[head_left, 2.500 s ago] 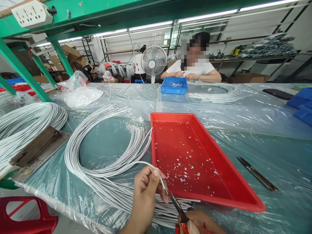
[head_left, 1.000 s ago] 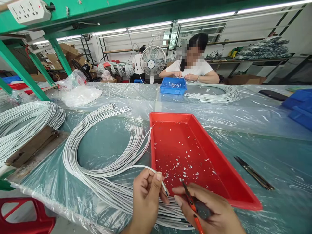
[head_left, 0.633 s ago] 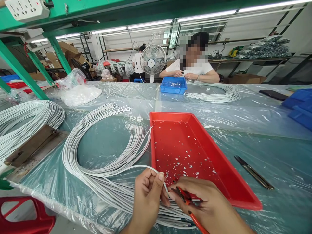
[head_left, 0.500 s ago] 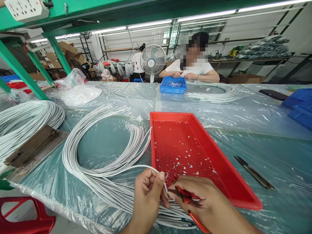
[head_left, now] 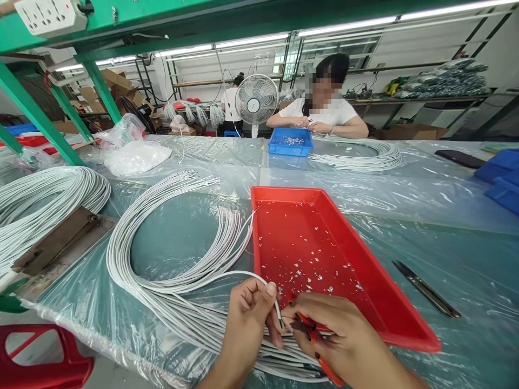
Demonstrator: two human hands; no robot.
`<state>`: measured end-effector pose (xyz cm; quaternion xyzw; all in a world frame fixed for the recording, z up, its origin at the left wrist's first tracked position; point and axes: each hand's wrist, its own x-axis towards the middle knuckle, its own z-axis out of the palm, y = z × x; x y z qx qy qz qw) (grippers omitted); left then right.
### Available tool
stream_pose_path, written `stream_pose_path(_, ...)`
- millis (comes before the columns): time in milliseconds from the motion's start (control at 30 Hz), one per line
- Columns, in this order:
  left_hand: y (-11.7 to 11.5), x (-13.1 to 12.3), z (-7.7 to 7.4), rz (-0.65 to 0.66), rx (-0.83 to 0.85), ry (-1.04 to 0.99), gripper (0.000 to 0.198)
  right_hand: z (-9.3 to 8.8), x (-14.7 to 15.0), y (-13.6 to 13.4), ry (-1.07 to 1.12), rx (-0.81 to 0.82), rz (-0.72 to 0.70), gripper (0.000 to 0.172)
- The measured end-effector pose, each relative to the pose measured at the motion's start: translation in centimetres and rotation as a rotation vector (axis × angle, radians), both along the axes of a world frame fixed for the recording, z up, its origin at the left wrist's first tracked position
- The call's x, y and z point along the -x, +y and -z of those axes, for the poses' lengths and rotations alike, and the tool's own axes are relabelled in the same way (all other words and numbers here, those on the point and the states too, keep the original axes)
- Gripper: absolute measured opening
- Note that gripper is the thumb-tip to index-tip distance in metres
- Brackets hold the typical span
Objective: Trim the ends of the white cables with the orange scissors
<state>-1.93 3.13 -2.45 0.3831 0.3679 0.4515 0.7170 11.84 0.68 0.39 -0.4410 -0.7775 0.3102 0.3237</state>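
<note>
My left hand (head_left: 249,319) is closed, pinching a white cable (head_left: 278,309) between thumb and fingers close to its dark-tipped end. That cable curves in from a big coil of white cables (head_left: 121,254) lying on the table to the left. My right hand (head_left: 340,329) grips a pair of cutting pliers with orange-red handles (head_left: 329,370). Their dark jaws sit just right of the cable end, apart from it, while my right thumb and forefinger are close beside that end. Beyond both hands lies a red tray (head_left: 284,232) scattered with small white and shiny scraps.
Tweezers (head_left: 425,289) lie right of the tray. A second cable coil (head_left: 81,186) and a metal block (head_left: 57,243) are at left. Across the table, a person works over a blue tray (head_left: 290,148) beside another coil (head_left: 377,156). A red stool (head_left: 73,362) stands lower left.
The pliers' jaws have drawn back to the right from the cable end, and my right fingertips now show beside it. My left hand keeps its pinch. The view has shifted slightly.
</note>
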Motion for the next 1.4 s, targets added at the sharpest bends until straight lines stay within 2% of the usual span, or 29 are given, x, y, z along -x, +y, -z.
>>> stream_pose_path(200, 0.0, 0.0, 0.1, -0.008, -0.016, 0.008, 0.03, -0.3, 0.1, 0.1, 0.079, 0.074, -0.016, 0.021)
stream_pose_path(367, -0.2, 0.1, 0.1, -0.033, -0.036, 0.034, 0.03, 0.2, -0.4, 0.1, -0.016, 0.018, -0.039, 0.02)
stream_pose_path(533, -0.3, -0.1, -0.3, -0.041, -0.041, 0.07, 0.032, 0.0, -0.4, -0.2, -0.171, -0.016, 0.01, 0.022)
stream_pose_path(633, -0.4, -0.4, -0.4, -0.042, -0.02, 0.071, 0.032, -0.4, 0.0, -0.3, -0.197, -0.1, 0.044, 0.027)
stream_pose_path(767, -0.5, -0.5, -0.1, -0.068, -0.014, 0.077, 0.031, -0.5, 0.8, -0.2, -0.167, -0.237, 0.088, 0.024)
stream_pose_path(900, -0.5, -0.4, -0.1, -0.103, -0.046, 0.089, 0.032, -0.4, 1.3, 0.0, -0.145, -0.28, 0.141, 0.021)
stream_pose_path(1100, -0.5, -0.4, -0.5, -0.067, -0.027, 0.079, 0.032, -0.1, 1.4, 0.0, -0.072, -0.272, 0.193, 0.018)
stream_pose_path(1267, -0.4, -0.4, -0.1, -0.035, -0.02, 0.001, 0.028, 0.9, 0.8, -0.3, -0.004, -0.197, 0.216, 0.016)
stream_pose_path(1400, -0.3, -0.4, 0.2, -0.039, -0.001, -0.02, 0.028, 1.7, -0.4, -0.5, 0.073, -0.235, 0.277, 0.018)
